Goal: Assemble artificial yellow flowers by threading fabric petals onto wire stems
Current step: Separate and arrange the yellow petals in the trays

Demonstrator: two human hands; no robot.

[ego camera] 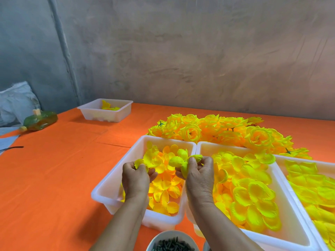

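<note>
Head view: over a white tray of loose petals on the orange surface, the left hand pinches a single yellow petal between curled fingers. The right hand grips a part-built flower, fingers closed round it. A large heap of finished flowers lies behind the trays. Judging by the full trays and the bowl of dark stem pieces, much remains.
</note>
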